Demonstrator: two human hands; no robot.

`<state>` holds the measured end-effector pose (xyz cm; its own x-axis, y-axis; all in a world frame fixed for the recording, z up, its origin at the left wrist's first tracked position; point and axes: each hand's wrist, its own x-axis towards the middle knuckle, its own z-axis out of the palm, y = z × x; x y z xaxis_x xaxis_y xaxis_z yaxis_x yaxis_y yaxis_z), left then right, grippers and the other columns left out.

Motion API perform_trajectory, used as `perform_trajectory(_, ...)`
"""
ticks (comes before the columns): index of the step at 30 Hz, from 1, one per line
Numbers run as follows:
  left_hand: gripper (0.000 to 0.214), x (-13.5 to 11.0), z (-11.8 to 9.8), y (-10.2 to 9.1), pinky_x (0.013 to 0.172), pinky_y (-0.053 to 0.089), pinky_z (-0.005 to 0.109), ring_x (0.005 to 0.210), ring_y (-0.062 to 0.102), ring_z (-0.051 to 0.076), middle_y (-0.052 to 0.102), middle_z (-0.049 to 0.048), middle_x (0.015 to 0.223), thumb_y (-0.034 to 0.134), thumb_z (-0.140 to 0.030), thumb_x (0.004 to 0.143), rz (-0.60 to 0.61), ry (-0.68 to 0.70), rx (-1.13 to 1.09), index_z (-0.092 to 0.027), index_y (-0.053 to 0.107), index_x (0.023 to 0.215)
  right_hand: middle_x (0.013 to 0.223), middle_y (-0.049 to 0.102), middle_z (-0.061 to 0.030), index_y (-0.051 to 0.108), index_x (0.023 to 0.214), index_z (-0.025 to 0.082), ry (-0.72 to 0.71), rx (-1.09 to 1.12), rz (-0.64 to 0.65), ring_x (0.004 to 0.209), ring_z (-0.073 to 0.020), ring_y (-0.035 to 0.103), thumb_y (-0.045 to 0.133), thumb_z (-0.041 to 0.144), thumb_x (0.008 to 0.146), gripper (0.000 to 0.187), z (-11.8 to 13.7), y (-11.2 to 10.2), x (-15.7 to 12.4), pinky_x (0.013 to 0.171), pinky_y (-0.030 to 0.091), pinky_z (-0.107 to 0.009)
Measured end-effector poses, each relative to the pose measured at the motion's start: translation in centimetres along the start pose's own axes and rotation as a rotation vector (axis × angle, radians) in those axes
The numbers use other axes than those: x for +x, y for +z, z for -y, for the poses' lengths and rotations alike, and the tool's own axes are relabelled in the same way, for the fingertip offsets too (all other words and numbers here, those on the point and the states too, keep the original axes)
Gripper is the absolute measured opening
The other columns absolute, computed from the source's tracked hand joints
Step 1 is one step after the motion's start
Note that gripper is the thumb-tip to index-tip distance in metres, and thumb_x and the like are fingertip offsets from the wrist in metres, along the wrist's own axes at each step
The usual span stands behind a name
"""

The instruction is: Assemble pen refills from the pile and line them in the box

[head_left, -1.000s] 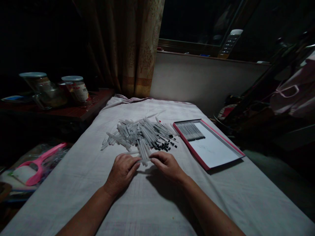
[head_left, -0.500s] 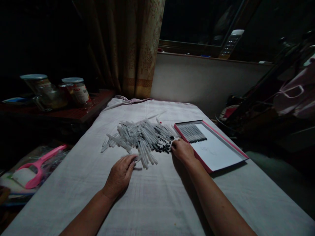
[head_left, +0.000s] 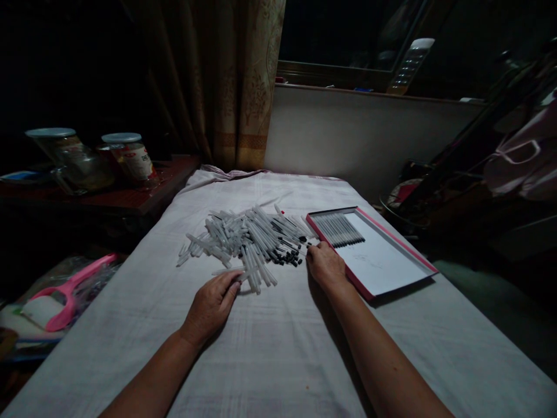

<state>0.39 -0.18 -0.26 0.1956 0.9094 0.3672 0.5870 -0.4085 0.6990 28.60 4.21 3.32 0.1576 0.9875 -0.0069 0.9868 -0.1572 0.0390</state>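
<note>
A heap of pale pen barrels lies on the cloth-covered table, with small black caps scattered at its right side. My left hand rests on the cloth at the heap's near edge, fingers curled on one barrel. My right hand sits by the black caps, next to the red-rimmed tray, fingertips pinched together over something too small to name. A row of finished pens lies at the tray's far end.
Two lidded jars stand on a dark side table at the left. A pink-handled tool lies lower left. A curtain hangs behind; clutter and a pink bag fill the right side.
My right hand has left the barrel in front of me and moved right and away to the black caps beside the tray. My left hand has stayed on the barrel.
</note>
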Motion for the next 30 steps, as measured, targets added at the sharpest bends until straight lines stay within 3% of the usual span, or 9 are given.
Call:
perform_trajectory(5, 0.029, -0.1, 0.7, 0.3, 0.086, 0.055, 0.034, 0.093, 0.070, 0.022, 0.075, 0.0073, 0.104, 0.049, -0.032, 0.093, -0.012, 0.128, 0.135, -0.019, 0.068, 0.110, 0.114, 0.061, -0.0187, 0.066, 0.108, 0.012, 0.030, -0.011, -0.026, 0.103, -0.0283, 0.063, 0.042, 0.024, 0.096, 0.029, 0.3, -0.1, -0.5, 0.074, 0.047, -0.033)
perform_trajectory(9, 0.026, -0.1, 0.7, 0.2, 0.084, 0.055, 0.032, 0.092, 0.070, 0.020, 0.074, 0.0064, 0.101, 0.049, -0.029, 0.094, -0.038, 0.208, 0.187, -0.019, 0.066, 0.110, 0.105, 0.068, -0.0141, 0.065, 0.105, 0.016, 0.057, 0.102, -0.083, 0.092, -0.0260, 0.066, 0.045, 0.024, 0.094, 0.024, -0.5, -0.7, -1.8, 0.072, 0.046, -0.032)
perform_trajectory(14, 0.023, 0.1, 0.8, 0.1, 0.080, 0.054, 0.036, 0.091, 0.068, 0.022, 0.073, 0.0066, 0.097, 0.050, -0.027, 0.094, -0.082, 0.229, 0.237, -0.020, 0.067, 0.108, 0.091, 0.072, -0.0077, 0.067, 0.094, 0.020, 0.006, 0.639, -0.340, 0.079, -0.0216, 0.067, 0.048, 0.030, 0.086, 0.023, -2.1, -0.1, -3.1, 0.070, 0.046, -0.030)
perform_trajectory(16, 0.023, 0.1, 0.9, 0.0, 0.079, 0.053, 0.036, 0.090, 0.068, 0.022, 0.073, 0.0067, 0.096, 0.050, -0.027, 0.094, -0.087, 0.229, 0.238, -0.020, 0.067, 0.107, 0.083, 0.072, -0.0078, 0.067, 0.088, 0.018, 0.015, 0.883, -0.387, 0.072, -0.0208, 0.065, 0.048, 0.038, 0.083, 0.028, -2.3, 0.5, -3.2, 0.066, 0.047, -0.030)
perform_trajectory(19, 0.023, 0.1, 0.8, 0.0, 0.079, 0.053, 0.036, 0.089, 0.068, 0.022, 0.073, 0.0064, 0.096, 0.050, -0.027, 0.094, -0.075, 0.233, 0.231, -0.020, 0.067, 0.107, 0.076, 0.070, -0.0074, 0.066, 0.083, 0.017, 0.015, 1.126, -0.392, 0.066, -0.0199, 0.062, 0.052, 0.046, 0.077, 0.032, -1.9, 1.2, -3.3, 0.061, 0.047, -0.030)
perform_trajectory(25, 0.023, 0.2, 0.8, -0.1, 0.079, 0.052, 0.036, 0.089, 0.068, 0.022, 0.074, 0.0063, 0.097, 0.052, -0.025, 0.093, -0.052, 0.231, 0.228, -0.020, 0.067, 0.108, 0.067, 0.067, -0.0028, 0.066, 0.072, 0.019, 0.015, 1.239, -0.381, 0.063, -0.0171, 0.060, 0.064, 0.041, 0.069, 0.023, -0.8, 1.0, -3.6, 0.064, 0.047, -0.030)
perform_trajectory(30, 0.023, 0.2, 0.9, 0.0, 0.080, 0.051, 0.038, 0.090, 0.067, 0.023, 0.074, 0.0065, 0.096, 0.051, -0.026, 0.093, -0.066, 0.206, 0.240, -0.021, 0.068, 0.108, 0.057, 0.058, 0.0024, 0.065, 0.072, 0.019, 0.079, 1.525, -0.331, 0.051, -0.0120, 0.050, 0.070, 0.037, 0.060, 0.023, -0.9, 0.0, -3.7, 0.049, 0.041, -0.026)
